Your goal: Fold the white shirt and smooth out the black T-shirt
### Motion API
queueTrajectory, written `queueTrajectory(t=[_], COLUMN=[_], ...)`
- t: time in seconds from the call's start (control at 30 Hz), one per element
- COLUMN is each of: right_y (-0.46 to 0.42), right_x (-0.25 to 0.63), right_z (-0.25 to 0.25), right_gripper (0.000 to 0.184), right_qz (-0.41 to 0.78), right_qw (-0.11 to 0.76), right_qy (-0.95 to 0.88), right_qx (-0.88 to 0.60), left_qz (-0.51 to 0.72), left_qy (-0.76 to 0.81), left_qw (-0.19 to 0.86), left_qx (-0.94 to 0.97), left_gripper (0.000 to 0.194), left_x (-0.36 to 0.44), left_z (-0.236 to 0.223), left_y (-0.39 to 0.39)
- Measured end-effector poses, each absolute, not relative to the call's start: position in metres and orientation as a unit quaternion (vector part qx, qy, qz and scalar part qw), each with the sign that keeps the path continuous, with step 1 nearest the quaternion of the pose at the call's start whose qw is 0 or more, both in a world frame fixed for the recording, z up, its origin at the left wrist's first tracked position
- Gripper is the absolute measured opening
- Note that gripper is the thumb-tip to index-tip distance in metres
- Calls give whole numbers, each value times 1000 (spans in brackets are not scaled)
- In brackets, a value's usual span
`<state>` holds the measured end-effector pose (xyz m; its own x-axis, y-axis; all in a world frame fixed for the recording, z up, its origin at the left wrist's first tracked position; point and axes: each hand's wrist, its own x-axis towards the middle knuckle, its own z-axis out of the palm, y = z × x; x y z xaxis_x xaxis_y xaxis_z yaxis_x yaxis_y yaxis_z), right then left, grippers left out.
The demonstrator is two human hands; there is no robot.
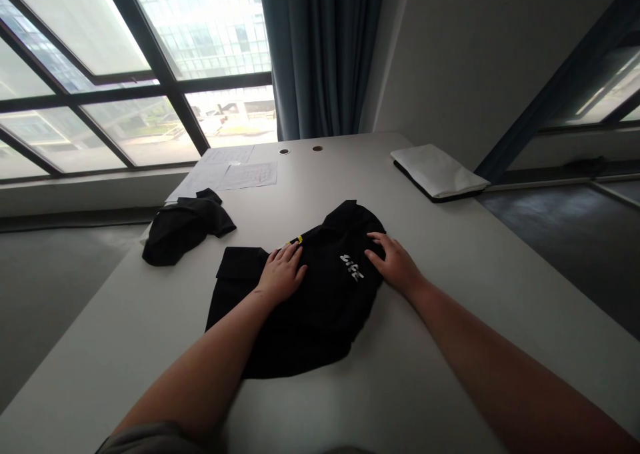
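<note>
A black T-shirt (320, 321) lies loosely spread on the white table in front of me, with white lettering on its right part and a small yellow mark along its far edge. My left hand (283, 271) rests flat on the cloth near that mark, fingers stretched forward and holding nothing. At the right edge of the shirt, my right hand (393, 261) touches the fabric beside the lettering, its thumb and fingers apart. The shirt's underside is hidden.
A crumpled black cloth item (185, 227) lies at the table's left edge. Printed papers (250, 174) are behind it. A folded white cloth (437, 171) with a dark underside sits at the back right. Two round cable holes mark the white tabletop (320, 181) near the curtain (320, 54).
</note>
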<state>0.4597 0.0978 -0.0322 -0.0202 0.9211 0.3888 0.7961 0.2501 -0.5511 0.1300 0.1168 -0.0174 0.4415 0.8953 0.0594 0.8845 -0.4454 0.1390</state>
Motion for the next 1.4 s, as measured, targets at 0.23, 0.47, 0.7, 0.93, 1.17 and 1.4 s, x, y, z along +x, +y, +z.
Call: queueTrajectory(t=[0.23, 0.47, 0.7, 0.93, 1.17, 1.4], right_y=[92, 92, 88, 90, 95, 96], right_x=[458, 460, 461, 459, 463, 457], right_z=[-23, -15, -12, -17, -30, -27], right_gripper=[48, 45, 47, 55, 42, 38], right_qz=[181, 269, 524, 574, 441, 247], right_qw=[370, 344, 446, 487, 485, 464], right_qy=[-688, -698, -568, -503, -578, -639], right_qx=[-597, -567, -451, -425, -486, -562], left_qz=[64, 54, 62, 72, 76, 77], left_qy=[525, 531, 555, 547, 543, 544], left_qw=[45, 19, 16, 18, 15, 16], left_qx=[848, 845, 830, 834, 836, 836], left_gripper=[55, 54, 58, 57, 56, 56], left_x=[129, 130, 132, 130, 130, 131], left_z=[-17, -16, -22, -26, -25, -21], left_y=[117, 116, 118, 119, 118, 117])
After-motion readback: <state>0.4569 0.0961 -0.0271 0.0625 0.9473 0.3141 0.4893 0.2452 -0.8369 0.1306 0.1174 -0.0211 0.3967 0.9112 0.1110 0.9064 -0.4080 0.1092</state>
